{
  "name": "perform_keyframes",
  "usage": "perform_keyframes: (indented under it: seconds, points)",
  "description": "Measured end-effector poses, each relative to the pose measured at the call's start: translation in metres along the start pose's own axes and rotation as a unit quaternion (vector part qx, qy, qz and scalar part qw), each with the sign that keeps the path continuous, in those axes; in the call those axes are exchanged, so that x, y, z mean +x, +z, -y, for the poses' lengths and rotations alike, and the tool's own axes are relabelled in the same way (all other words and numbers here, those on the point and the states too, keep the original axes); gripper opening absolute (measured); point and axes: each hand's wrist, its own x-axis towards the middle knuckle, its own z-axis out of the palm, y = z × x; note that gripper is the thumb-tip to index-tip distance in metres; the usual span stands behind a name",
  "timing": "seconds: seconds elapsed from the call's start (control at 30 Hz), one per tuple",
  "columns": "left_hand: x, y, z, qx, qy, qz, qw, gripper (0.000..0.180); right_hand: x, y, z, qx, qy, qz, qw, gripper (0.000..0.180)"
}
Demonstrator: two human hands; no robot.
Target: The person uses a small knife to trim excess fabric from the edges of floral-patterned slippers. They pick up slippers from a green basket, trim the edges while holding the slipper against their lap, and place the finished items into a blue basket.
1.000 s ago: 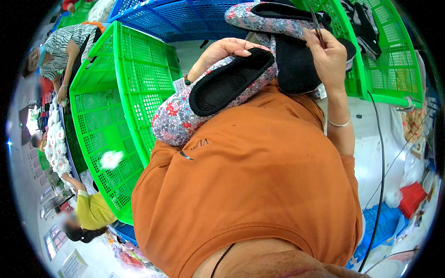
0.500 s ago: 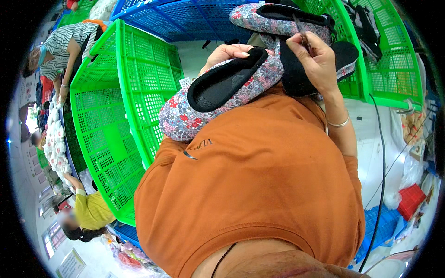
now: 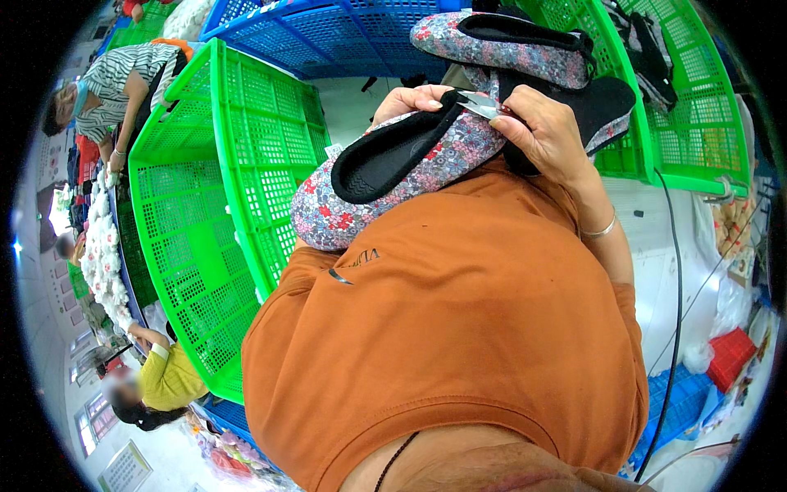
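A flower-patterned slipper (image 3: 324, 223) with black lining lies slantwise against my orange shirt, its toe to the lower left. My left hand (image 3: 407, 104) pinches its heel end from the far side. My right hand (image 3: 541, 127) is closed round small metal scissors (image 3: 479, 105), whose blades are at the black heel edge, near my left fingertips. Whether the blades cut anything is too small to tell. Beyond my right hand lie another flowered slipper (image 3: 525, 59), opening up, and a slipper turned to show its black sole (image 3: 611, 102).
Green mesh crates stand at my left (image 3: 225, 189) and right (image 3: 697, 107), the right one with dark slippers (image 3: 648, 57) inside. A blue crate (image 3: 328, 37) is ahead. A black cable (image 3: 676, 287) hangs at right. Two people (image 3: 168, 373) work at a table on the far left.
My right hand has come left and down, bringing the scissors to the slipper's heel edge. The slipper and my left hand have shifted slightly right.
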Motion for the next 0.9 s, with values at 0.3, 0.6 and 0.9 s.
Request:
perform_keyframes:
  seconds: [0.3,0.6,0.9]
  points:
    - [-0.006,0.032,0.006,-0.104,-0.002,-0.039,0.994,0.045,0.000,0.003,-0.006,0.052,0.045,-0.046,0.997,0.028]
    - [-0.027,-0.035,0.012,0.240,0.059,-0.146,0.958,0.020,0.040,0.027,0.043,0.170,-0.139,0.112,0.969,0.057]
    - [-0.047,0.038,0.024,0.113,0.268,-0.128,0.948,0.039,0.054,0.046,0.047,0.197,-0.012,0.081,0.977,0.040]
